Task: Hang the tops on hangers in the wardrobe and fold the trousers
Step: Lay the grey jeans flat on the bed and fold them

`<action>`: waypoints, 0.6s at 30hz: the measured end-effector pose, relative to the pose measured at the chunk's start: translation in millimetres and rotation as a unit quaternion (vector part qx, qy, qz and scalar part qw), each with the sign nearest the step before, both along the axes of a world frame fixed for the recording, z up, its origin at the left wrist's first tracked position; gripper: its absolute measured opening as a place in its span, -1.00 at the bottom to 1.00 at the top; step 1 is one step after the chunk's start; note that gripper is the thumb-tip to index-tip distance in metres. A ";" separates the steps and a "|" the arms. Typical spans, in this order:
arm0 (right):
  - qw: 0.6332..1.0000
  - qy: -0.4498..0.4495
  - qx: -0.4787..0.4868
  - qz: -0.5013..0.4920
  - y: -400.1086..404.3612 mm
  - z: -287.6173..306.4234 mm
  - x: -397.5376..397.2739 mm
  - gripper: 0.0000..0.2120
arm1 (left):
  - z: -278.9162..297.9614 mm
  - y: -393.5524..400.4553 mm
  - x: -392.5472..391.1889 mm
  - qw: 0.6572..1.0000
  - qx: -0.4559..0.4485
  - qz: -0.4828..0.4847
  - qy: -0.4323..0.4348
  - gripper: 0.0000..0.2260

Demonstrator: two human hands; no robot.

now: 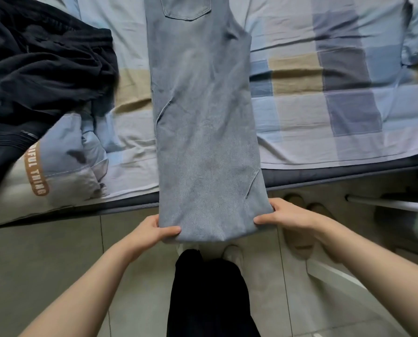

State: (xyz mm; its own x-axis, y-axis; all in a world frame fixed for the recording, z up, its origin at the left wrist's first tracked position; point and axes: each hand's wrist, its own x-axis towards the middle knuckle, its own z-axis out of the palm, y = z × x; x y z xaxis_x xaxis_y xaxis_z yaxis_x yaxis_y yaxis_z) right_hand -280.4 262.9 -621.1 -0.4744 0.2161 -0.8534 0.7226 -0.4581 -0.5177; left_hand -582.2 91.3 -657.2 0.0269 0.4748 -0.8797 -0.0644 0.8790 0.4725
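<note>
Light blue jeans (203, 113) lie lengthwise on the bed, folded leg on leg, back pocket at the top of the view. Their near end hangs past the bed edge. My left hand (154, 231) grips the lower left corner of that end, thumb on top. My right hand (283, 216) grips the lower right corner the same way. A pile of black clothes (40, 76) lies on the bed at the left. Under it sits a pale grey garment with brown lettering (36, 176).
The bed carries a checked sheet (324, 93) in blue, beige and grey, with a dark mattress edge (336, 173). Below is a tiled floor (57, 263). Slippers (298, 215) lie on the floor at the right, beside a white rod (385, 203).
</note>
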 end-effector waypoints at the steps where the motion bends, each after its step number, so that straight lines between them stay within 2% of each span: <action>1: 0.999 0.002 0.016 -0.039 -1.8 2.6 1.8 -0.74 | 4.8 -0.2 2.8 1.000 0.001 0.019 0.001 -0.74; 3: 0.986 0.027 -0.019 -0.164 -4.5 16.1 11.0 -0.70 | 20.3 -0.4 5.7 0.994 -0.002 0.111 -0.024 -0.76; 5: 0.939 0.063 -0.150 -0.304 -10.2 31.6 22.7 -0.62 | 36.4 -7.7 3.8 0.965 -0.020 0.238 -0.107 -0.71; 6: 0.926 0.072 -0.184 -0.322 -16.7 40.5 28.5 -0.61 | 46.7 -15.5 4.4 0.951 -0.020 0.266 -0.154 -0.68; 7: 0.931 0.080 -0.197 -0.297 -25.8 45.5 32.2 -0.61 | 54.0 -23.3 8.1 0.948 -0.021 0.257 -0.187 -0.66; 8: 0.951 0.077 -0.190 -0.231 -38.5 50.6 36.0 -0.59 | 61.7 -34.0 15.9 0.956 -0.027 0.219 -0.193 -0.61; 10: 0.982 0.054 -0.153 -0.092 -61.7 56.3 42.2 -0.51 | 71.2 -55.2 32.0 0.977 -0.052 0.120 -0.170 -0.42; 11: 0.986 0.042 -0.142 -0.075 -68.6 56.7 44.7 -0.51 | 73.7 -63.4 38.4 0.983 -0.063 0.088 -0.151 -0.39; 15: 0.978 0.028 -0.138 -0.153 -80.2 69.7 56.8 -0.58 | 85.2 -86.6 56.6 0.994 -0.074 0.061 -0.060 -0.70; 18: 0.970 0.008 -0.180 -0.163 -92.8 76.0 65.1 -0.58 | 89.7 -97.9 67.1 0.992 -0.074 0.104 -0.009 -0.75</action>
